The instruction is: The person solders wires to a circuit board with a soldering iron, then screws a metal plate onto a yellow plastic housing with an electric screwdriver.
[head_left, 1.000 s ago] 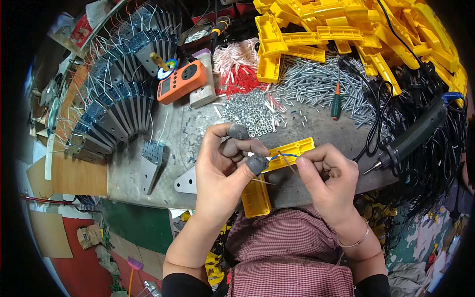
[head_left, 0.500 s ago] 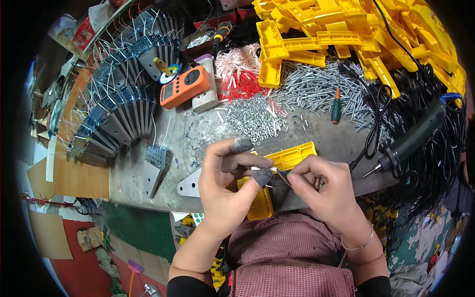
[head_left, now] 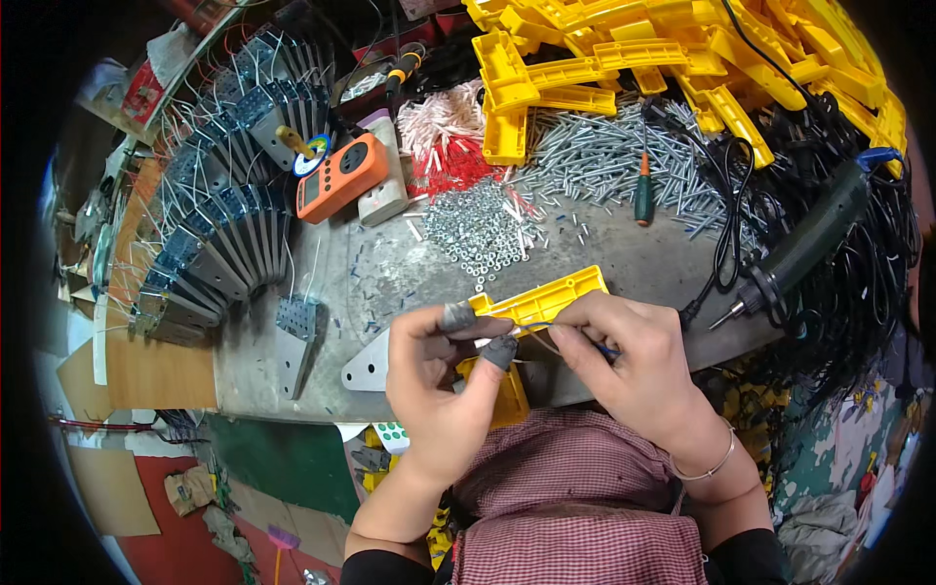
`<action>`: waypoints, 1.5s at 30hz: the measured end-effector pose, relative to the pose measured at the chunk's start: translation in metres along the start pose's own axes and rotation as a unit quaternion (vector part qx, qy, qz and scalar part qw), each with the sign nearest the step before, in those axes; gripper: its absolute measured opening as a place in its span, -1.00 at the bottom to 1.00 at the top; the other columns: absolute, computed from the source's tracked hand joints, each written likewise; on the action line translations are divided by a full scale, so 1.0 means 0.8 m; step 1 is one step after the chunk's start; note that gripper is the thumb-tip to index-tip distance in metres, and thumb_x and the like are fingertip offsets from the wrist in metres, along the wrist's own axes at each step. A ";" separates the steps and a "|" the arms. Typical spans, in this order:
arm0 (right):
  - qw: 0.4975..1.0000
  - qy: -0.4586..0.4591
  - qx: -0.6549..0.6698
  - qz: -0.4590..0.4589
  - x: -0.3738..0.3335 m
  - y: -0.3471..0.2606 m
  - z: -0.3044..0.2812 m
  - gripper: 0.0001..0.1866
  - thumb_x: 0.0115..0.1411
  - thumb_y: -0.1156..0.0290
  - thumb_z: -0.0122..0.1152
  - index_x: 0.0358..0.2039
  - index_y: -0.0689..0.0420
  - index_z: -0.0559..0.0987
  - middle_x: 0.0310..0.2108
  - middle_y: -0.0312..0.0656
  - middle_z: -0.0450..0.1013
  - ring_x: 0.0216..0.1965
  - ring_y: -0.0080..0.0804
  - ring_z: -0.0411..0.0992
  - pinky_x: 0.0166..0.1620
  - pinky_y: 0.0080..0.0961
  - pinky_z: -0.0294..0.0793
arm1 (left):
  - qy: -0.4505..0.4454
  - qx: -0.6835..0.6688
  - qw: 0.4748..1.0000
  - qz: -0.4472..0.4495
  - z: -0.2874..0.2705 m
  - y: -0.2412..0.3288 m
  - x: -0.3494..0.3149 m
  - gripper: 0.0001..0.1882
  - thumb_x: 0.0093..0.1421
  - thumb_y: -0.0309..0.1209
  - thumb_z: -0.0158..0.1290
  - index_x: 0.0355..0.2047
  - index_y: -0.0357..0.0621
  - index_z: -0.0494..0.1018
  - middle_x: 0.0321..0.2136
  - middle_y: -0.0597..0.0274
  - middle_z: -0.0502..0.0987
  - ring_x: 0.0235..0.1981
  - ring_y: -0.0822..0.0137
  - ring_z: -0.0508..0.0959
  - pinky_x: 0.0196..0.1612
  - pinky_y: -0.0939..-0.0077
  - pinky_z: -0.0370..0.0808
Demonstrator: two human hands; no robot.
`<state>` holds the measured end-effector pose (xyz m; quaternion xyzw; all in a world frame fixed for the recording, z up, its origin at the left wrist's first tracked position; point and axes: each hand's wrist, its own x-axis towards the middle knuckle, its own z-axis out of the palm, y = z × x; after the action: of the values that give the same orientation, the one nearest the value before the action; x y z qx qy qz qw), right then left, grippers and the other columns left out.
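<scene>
My left hand, with grey coverings on the thumb and index fingertips, pinches a thin white piece; whether it is a sleeve or a wire I cannot tell. To its right, my right hand is closed in a pinch on a thin wire, blue and brown in part, that runs toward the left fingertips. Behind both hands a yellow plastic housing lies on the bench, partly hidden by the fingers. A flat grey metal plate with holes sits beside my left hand.
Metal nuts, red and white sleeves, and screws lie in piles behind the hands. A green-handled screwdriver rests there. To the right are a power screwdriver and black cables; at left, an orange meter and rows of wired plates.
Both hands have drawn slightly apart, and more of the wire shows between them. The bench has shifted slightly left in view.
</scene>
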<state>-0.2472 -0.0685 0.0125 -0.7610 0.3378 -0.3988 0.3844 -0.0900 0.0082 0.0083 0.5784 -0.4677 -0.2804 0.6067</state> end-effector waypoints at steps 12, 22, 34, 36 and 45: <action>0.998 -0.037 -0.021 -0.040 -0.006 0.003 -0.003 -0.92 0.08 0.47 0.25 -0.41 0.16 0.55 -0.55 -0.12 0.47 -0.53 -0.14 0.48 -0.46 -0.30 0.45 | 0.004 0.081 0.995 0.059 -0.006 0.003 -0.011 -0.59 0.09 -0.67 0.17 -0.11 -0.27 0.23 -0.28 -0.01 0.58 -0.26 0.32 0.61 -0.20 0.54 0.54; 0.988 -0.136 0.028 -0.069 -0.005 0.007 -0.018 -0.88 0.13 0.43 0.23 -0.44 0.20 0.52 -0.54 -0.08 0.46 -0.52 -0.07 0.47 -0.45 -0.26 0.43 | -0.137 0.053 0.986 0.084 -0.025 0.011 -0.001 -0.63 0.00 -0.77 0.13 -0.15 -0.30 0.38 -0.33 0.04 0.61 -0.28 0.27 0.65 -0.20 0.46 0.58; 0.983 -0.176 0.029 -0.051 -0.005 0.007 0.001 -0.40 0.10 0.05 0.32 -0.05 0.23 0.35 -0.66 -0.08 0.39 -0.66 -0.05 0.40 -0.55 -0.26 0.35 | -0.312 0.149 0.934 0.087 -0.007 0.030 0.011 -0.51 -0.10 -0.65 0.14 -0.07 -0.20 0.40 -0.26 0.12 0.60 -0.29 0.21 0.64 -0.21 0.39 0.56; 0.979 -0.201 0.029 -0.007 0.000 0.004 -0.013 -0.41 0.08 0.07 0.35 -0.07 0.23 0.37 -0.65 -0.09 0.39 -0.67 -0.10 0.38 -0.55 -0.31 0.33 | -0.286 0.078 0.954 0.040 -0.024 0.030 0.033 -0.48 -0.10 -0.65 0.13 -0.04 -0.22 0.38 -0.26 0.11 0.60 -0.28 0.22 0.64 -0.20 0.40 0.55; 0.988 -0.071 0.110 0.085 0.007 0.008 -0.013 -0.80 0.06 0.44 0.35 -0.49 0.30 0.53 -0.63 -0.17 0.35 -0.59 -0.42 0.31 -0.49 -0.50 0.26 | -0.201 0.492 0.833 0.151 -0.095 -0.060 0.158 -0.46 -0.02 -0.72 -0.01 0.03 -0.13 0.34 -0.16 -0.05 0.53 -0.09 0.03 0.53 -0.06 0.21 0.46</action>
<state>-0.2550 -0.0794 0.0126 -0.7089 0.3267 -0.3445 0.5216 0.0389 -0.0779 0.0006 0.6534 -0.7373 -0.0281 0.1695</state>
